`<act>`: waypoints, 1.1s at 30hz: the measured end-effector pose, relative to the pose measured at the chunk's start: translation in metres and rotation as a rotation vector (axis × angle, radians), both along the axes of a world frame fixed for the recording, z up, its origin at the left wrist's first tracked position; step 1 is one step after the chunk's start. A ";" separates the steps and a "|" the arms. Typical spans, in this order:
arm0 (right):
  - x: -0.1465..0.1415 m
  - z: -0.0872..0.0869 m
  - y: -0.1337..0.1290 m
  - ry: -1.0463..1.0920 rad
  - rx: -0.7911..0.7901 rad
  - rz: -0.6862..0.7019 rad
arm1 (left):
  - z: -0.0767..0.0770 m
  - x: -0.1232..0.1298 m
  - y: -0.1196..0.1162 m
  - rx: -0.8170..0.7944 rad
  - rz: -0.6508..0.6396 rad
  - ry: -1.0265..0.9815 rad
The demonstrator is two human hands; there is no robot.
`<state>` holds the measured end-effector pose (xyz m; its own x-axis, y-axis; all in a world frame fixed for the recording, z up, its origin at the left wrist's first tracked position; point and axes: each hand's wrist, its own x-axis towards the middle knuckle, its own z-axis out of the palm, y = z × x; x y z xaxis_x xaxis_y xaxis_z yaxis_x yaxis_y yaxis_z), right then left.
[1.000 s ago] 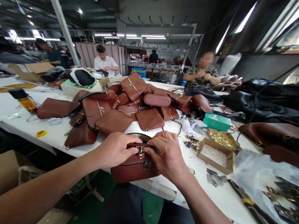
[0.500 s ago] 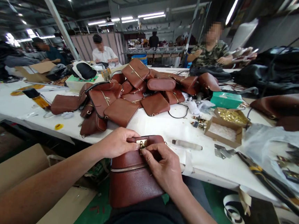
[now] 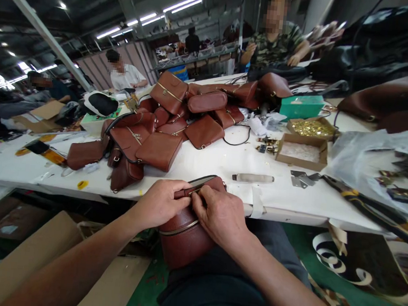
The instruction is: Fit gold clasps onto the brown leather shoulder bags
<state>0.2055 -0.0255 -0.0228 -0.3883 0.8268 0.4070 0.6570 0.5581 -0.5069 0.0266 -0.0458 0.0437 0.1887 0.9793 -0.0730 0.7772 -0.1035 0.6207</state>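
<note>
left hand (image 3: 162, 201): grip pinching brown bag (image 3: 190, 252) near top | right hand (image 3: 223, 214): grip pinching metal fitting (image 3: 194, 193)

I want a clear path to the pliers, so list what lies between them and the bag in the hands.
In the head view, a pale rod lies nearer the bag, and flat metal plates lie by the pliers.
</note>
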 end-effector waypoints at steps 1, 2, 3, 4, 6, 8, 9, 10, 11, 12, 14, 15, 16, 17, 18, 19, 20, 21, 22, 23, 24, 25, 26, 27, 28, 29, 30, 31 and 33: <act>0.001 -0.003 0.000 0.053 -0.002 0.006 | 0.001 0.001 0.000 -0.001 -0.002 0.003; 0.003 -0.006 0.001 0.127 -0.013 0.011 | 0.001 0.001 0.000 -0.002 -0.006 0.002; 0.004 -0.010 0.001 0.214 -0.032 0.018 | 0.001 0.001 0.000 -0.006 -0.013 -0.006; 0.004 -0.014 0.001 0.308 -0.055 0.030 | 0.001 0.002 0.000 -0.013 -0.023 -0.018; 0.003 -0.022 0.002 0.484 -0.098 0.072 | 0.001 0.002 0.000 -0.026 -0.040 -0.039; 0.001 -0.028 0.002 0.603 -0.129 0.117 | 0.000 0.001 0.001 -0.040 -0.041 -0.045; 0.000 -0.029 0.002 0.638 -0.149 0.128 | -0.001 0.001 0.001 -0.050 -0.034 -0.044; -0.001 -0.029 0.002 0.661 -0.176 0.128 | -0.001 0.001 0.001 -0.060 -0.027 -0.041; -0.001 -0.028 0.002 0.673 -0.208 0.122 | -0.002 0.001 0.002 -0.068 -0.018 -0.036; -0.002 -0.027 0.003 0.680 -0.239 0.112 | -0.002 0.001 0.002 -0.075 -0.011 -0.030; -0.003 -0.025 0.003 0.691 -0.287 0.086 | -0.001 0.001 0.003 -0.081 -0.004 -0.016; -0.003 -0.024 0.003 0.700 -0.310 0.073 | 0.000 0.002 0.003 -0.081 -0.003 -0.009; -0.003 -0.024 0.003 0.712 -0.342 0.065 | 0.001 0.002 0.003 -0.077 -0.003 -0.003; -0.004 -0.024 0.002 0.725 -0.388 0.065 | 0.002 0.003 0.002 -0.071 -0.004 0.004; -0.004 -0.024 0.002 0.738 -0.445 0.072 | 0.002 0.004 0.002 -0.062 -0.006 0.013; -0.004 -0.025 0.002 0.744 -0.502 0.085 | 0.003 0.005 0.002 -0.052 -0.005 0.021; -0.004 -0.025 0.002 0.736 -0.543 0.098 | 0.003 0.006 0.002 -0.046 -0.004 0.027; -0.003 -0.025 0.002 0.707 -0.553 0.102 | 0.003 0.006 0.002 -0.044 -0.003 0.028; -0.002 -0.025 0.002 0.655 -0.532 0.101 | 0.004 0.007 0.002 -0.045 -0.001 0.027; 0.000 -0.025 0.003 0.584 -0.488 0.100 | 0.004 0.008 0.002 -0.046 -0.001 0.026; 0.002 -0.024 0.003 0.504 -0.433 0.106 | 0.004 0.008 0.002 -0.044 -0.005 0.026; 0.004 -0.022 0.003 0.428 -0.381 0.121 | 0.005 0.008 0.002 -0.036 -0.014 0.027; 0.005 -0.021 0.004 0.366 -0.339 0.141 | 0.005 0.008 0.002 -0.025 -0.025 0.030; 0.006 -0.020 0.004 0.321 -0.307 0.164 | 0.006 0.008 0.003 -0.015 -0.035 0.031; 0.007 -0.019 0.004 0.293 -0.279 0.177 | 0.007 0.008 0.003 -0.011 -0.044 0.029; 0.007 -0.018 0.003 0.277 -0.253 0.175 | 0.008 0.008 0.003 -0.012 -0.045 0.022; 0.006 -0.018 0.003 0.269 -0.229 0.162 | 0.008 0.008 0.003 -0.017 -0.039 0.015; 0.005 -0.018 0.003 0.267 -0.207 0.145 | 0.009 0.008 0.003 -0.025 -0.028 0.009; 0.002 -0.019 0.001 0.275 -0.177 0.112 | 0.009 0.008 0.003 -0.039 0.000 -0.002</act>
